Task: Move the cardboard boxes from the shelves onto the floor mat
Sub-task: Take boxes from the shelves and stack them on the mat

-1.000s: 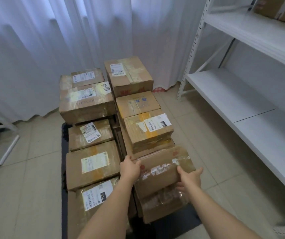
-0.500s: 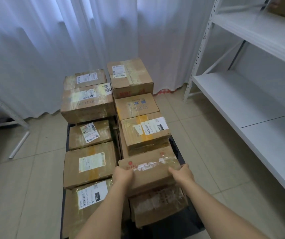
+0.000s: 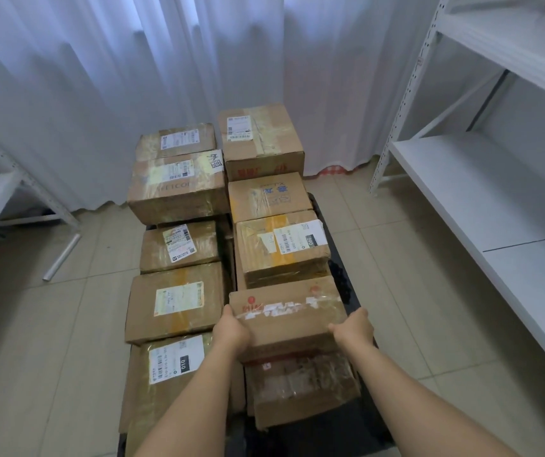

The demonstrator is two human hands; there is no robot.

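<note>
- shelves (image 3: 482, 179), white, at right; lower board bare.
- mat (image 3: 342, 268), dark, on tiled floor, under two rows of stacked boxes (image 3: 178, 189).
- held box (image 3: 286, 316), torn white tape on top, nearest in right row, resting on a taped box (image 3: 304, 387).
- left hand (image 3: 231, 329), fingers curled over held box's left edge.
- right hand (image 3: 353, 328), gripping its right edge.

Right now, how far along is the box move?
Mostly done: about ten cardboard boxes already sit stacked on the black floor mat. In hand: the left hand and right hand grip a taped box atop the near stack. The visible shelves look bare; the top corner is unclear.
</note>
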